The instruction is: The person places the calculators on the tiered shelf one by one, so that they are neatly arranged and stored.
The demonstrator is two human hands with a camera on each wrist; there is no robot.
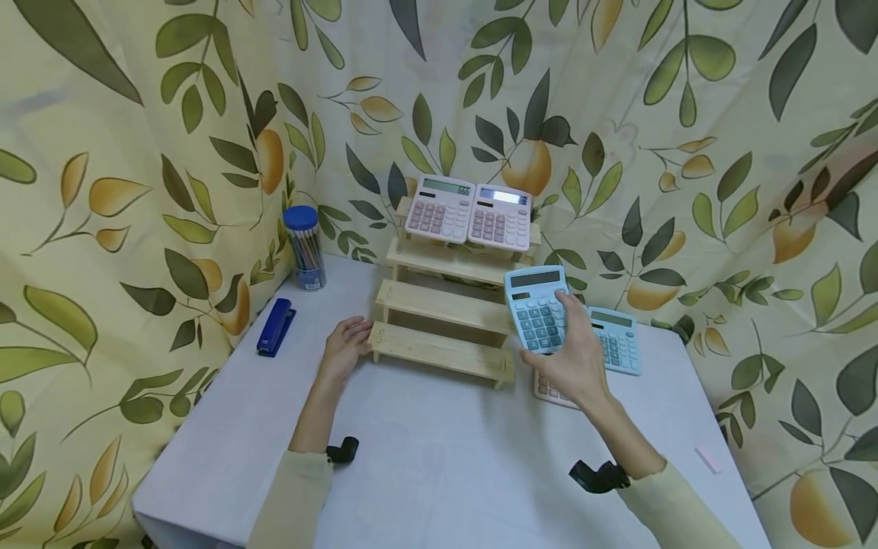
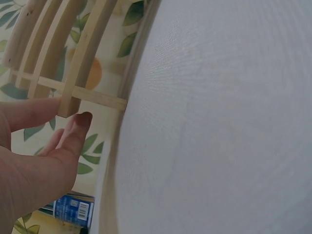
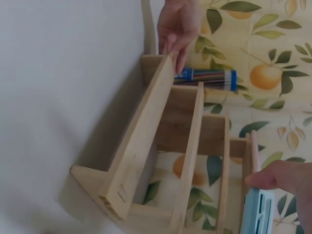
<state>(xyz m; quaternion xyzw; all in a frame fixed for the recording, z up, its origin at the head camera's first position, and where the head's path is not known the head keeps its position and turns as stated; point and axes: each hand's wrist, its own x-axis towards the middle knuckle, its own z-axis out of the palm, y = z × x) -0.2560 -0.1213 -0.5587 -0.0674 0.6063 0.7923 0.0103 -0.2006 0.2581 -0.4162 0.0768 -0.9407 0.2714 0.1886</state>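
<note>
Left of the wooden rack (image 1: 442, 353) we note a blue stapler (image 1: 275, 328). At the rack's left front corner, the left hand (image 1: 343, 349) lightly pinches the lowest step; a tug there could, we judge, jog the rack and slide the two pink calculators (image 1: 439, 210) off its top step. At the rack's right end, the right hand (image 1: 572, 358) grips a blue calculator (image 1: 538, 305) by its edges, raised off the counter (image 1: 439, 473). A slipping thumb might drop it onto the partly hidden pink calculator (image 1: 549, 390) right of the rack.
</note>
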